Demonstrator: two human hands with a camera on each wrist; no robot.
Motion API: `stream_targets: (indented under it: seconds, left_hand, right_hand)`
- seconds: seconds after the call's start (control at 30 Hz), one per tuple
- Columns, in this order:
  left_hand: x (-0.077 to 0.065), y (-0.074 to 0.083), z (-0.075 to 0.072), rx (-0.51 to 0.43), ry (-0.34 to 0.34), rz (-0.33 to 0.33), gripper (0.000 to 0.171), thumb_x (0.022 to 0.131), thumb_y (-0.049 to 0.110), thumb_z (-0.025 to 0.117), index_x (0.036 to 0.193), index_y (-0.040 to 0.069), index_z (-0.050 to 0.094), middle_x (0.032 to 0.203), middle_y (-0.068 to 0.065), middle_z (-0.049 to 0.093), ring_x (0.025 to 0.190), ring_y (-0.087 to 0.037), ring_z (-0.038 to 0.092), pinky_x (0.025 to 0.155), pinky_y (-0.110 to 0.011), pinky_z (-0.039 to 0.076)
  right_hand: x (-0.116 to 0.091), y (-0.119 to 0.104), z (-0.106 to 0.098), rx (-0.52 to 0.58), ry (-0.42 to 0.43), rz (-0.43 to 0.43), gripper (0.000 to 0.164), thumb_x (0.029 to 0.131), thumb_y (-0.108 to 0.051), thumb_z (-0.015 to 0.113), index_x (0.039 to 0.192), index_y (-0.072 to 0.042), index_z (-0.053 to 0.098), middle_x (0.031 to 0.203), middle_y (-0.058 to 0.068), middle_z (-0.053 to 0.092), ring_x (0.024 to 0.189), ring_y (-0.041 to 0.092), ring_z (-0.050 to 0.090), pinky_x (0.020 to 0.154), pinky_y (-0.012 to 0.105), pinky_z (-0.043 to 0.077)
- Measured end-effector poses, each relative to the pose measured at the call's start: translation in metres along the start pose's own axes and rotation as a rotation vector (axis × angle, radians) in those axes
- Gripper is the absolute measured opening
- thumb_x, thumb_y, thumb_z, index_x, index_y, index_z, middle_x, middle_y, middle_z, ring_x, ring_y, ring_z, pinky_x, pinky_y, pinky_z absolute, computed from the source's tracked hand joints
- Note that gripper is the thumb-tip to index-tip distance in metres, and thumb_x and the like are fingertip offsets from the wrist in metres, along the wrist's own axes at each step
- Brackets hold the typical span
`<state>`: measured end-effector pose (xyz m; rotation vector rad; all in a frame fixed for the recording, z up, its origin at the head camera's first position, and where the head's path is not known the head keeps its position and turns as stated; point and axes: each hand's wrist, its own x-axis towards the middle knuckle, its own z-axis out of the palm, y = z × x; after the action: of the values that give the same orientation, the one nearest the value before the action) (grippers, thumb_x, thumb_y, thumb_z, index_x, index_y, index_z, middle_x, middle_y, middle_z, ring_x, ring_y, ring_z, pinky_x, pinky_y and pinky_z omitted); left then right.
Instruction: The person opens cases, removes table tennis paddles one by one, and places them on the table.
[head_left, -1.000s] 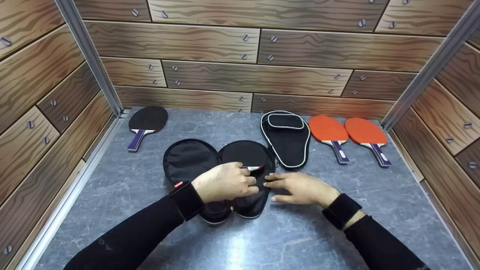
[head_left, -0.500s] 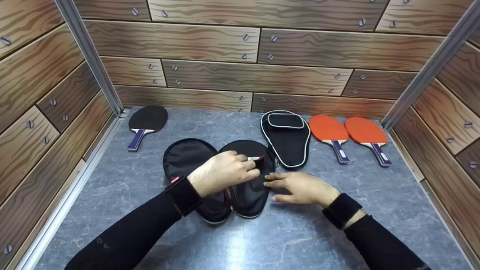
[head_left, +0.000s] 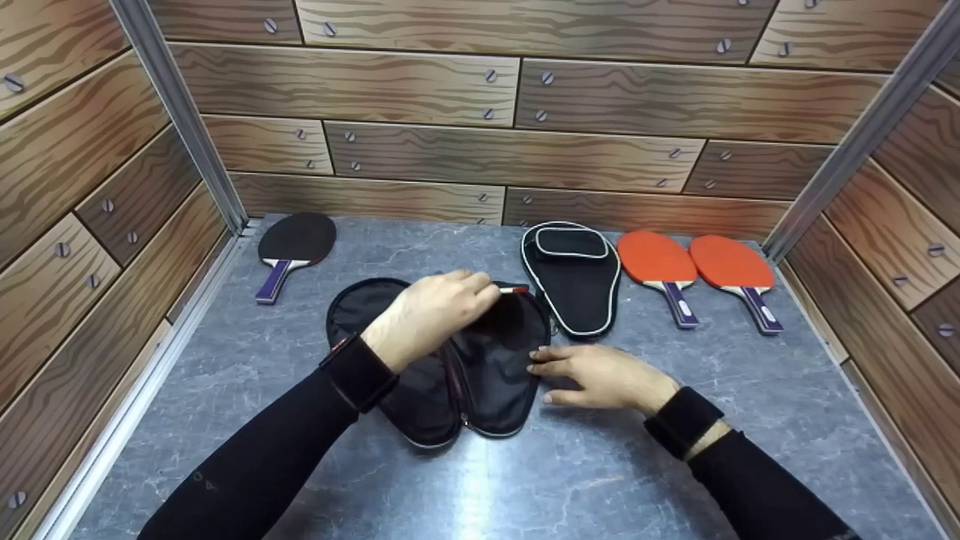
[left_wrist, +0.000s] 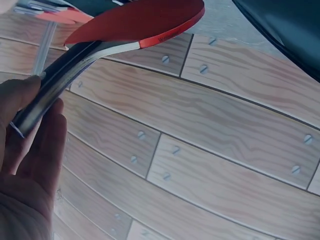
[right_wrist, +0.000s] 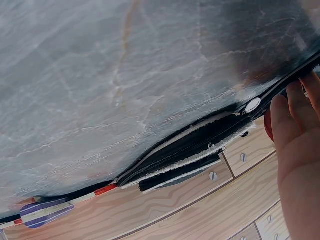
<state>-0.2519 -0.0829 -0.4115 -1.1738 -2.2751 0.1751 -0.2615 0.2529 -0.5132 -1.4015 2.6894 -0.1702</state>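
My left hand (head_left: 439, 311) holds a table tennis paddle (head_left: 514, 290) by its handle, above the upper part of an unzipped black paddle case (head_left: 499, 367). In the left wrist view, thumb and fingers grip the dark handle of this paddle (left_wrist: 150, 21), whose red rubber side shows; the head view shows little more than its edge. The case lies spread in two halves with dark lining. My right hand (head_left: 604, 375) rests with extended fingers at the right rim of the case; in the right wrist view, the fingers of this hand (right_wrist: 300, 140) touch the black edge.
A closed black case (head_left: 574, 285) with white piping lies just right of the open one. Two red paddles (head_left: 658, 257) (head_left: 731, 262) lie farther right, a black paddle (head_left: 298, 238) at the far left. Wood-patterned walls (head_left: 420, 146) enclose the grey marbled table (head_left: 600, 465).
My left hand has raised the paddle from the right half of the open case and moved it away from me, baring the lining. The right hand has stayed in place.
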Motion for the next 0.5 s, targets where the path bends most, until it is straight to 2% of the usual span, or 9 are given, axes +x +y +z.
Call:
stream_targets:
  seconds: [0.2,0.5]
  left_hand:
    - [0.000,-0.015,0.000,-0.092,0.005,-0.080,0.026,0.104,-0.005,0.071,0.128,0.004,0.076,0.127,-0.009,0.082,0.111,-0.028,0.082,0.095,-0.039,0.072]
    - [-0.003,-0.030,-0.008,-0.192,0.068,-0.162,0.020,0.105,-0.005,0.071,0.122,0.004,0.077,0.125,-0.011,0.083,0.110,-0.032,0.083,0.096,-0.043,0.072]
  right_hand:
    - [0.000,0.000,0.000,-0.001,-0.007,0.007,0.055,0.115,-0.050,0.073,0.158,-0.016,0.076,0.167,0.007,0.073,0.157,0.031,0.069,0.124,0.055,0.062]
    - [0.000,-0.001,-0.001,0.005,-0.019,0.023,0.056,0.115,-0.050,0.073,0.160,-0.016,0.075,0.169,0.007,0.071,0.158,0.032,0.068,0.125,0.055,0.061]
